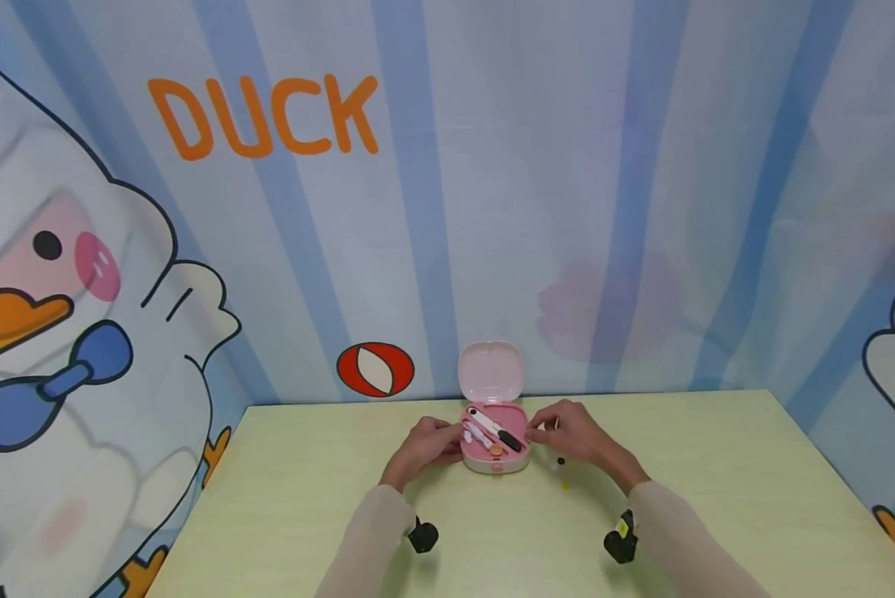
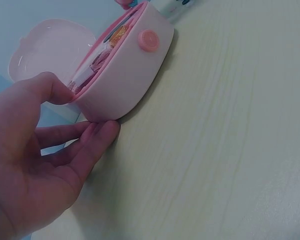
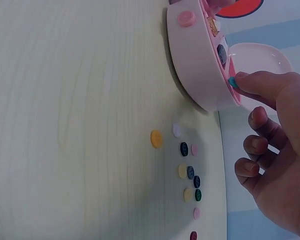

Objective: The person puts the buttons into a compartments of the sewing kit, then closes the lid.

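Note:
A small box [image 1: 494, 467] with white sides and a pink inside stands on the table, its lid [image 1: 491, 371] raised at the back. My left hand [image 1: 429, 443] grips its left side. In the left wrist view the thumb [image 2: 52, 90] lies at the rim and the other fingers touch the lower wall. At the right rim, my right hand [image 1: 576, 430] pinches a small teal button [image 3: 233, 82] between thumb and forefinger, just over the pink inside. Within the box lie a long white tool with a black end [image 1: 508, 439] and an orange round piece [image 1: 496, 450].
Several loose buttons lie on the table right of the box, among them an orange one [image 3: 156, 139], a black one [image 3: 184, 149] and a green one [image 3: 198, 195]. A striped curtain [image 1: 484, 191] with duck drawings hangs right behind the table [image 1: 320, 482].

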The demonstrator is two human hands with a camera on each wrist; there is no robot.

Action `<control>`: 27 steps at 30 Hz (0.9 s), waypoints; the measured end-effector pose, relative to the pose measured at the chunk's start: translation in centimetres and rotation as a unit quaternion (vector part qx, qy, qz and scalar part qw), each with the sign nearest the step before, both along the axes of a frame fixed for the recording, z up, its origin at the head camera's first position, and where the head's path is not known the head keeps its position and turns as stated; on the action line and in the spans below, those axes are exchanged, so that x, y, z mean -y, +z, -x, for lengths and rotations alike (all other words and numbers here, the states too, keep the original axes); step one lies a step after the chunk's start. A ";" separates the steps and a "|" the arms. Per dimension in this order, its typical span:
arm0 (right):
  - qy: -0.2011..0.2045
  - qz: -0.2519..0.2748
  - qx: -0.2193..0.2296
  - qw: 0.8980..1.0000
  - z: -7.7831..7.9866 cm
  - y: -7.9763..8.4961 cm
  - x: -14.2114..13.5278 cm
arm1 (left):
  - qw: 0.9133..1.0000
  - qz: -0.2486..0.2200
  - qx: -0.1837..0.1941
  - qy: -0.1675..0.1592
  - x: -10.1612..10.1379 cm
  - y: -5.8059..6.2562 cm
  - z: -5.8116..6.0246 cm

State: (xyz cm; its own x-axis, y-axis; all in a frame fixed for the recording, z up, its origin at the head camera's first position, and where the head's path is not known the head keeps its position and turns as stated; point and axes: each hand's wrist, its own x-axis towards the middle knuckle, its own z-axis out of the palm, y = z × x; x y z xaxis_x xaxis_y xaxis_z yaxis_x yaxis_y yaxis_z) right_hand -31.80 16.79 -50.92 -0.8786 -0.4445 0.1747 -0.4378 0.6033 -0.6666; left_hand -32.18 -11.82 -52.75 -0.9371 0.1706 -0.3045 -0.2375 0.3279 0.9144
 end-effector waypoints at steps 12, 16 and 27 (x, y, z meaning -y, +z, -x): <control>-0.006 0.015 0.000 1.000 0.1 0.1 0.5 | 1.000 0.014 -0.003 0.001 -0.1 0.2 -0.1; -0.009 0.010 0.000 1.000 0.3 -0.2 0.6 | 1.000 0.013 0.000 0.000 -0.1 0.1 0.0; -0.030 0.000 -0.009 1.000 0.4 -0.4 1.0 | 1.000 0.015 -0.002 0.001 0.0 0.1 0.1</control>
State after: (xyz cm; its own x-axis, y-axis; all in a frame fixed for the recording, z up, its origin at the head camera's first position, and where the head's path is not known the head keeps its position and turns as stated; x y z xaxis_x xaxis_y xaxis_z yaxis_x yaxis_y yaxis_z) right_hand -32.21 15.82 -51.35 -0.9003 -0.3914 0.1906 -0.4128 0.6283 -0.6594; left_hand -32.24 -11.80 -52.70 -0.9388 0.1593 -0.3054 -0.2342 0.3548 0.9052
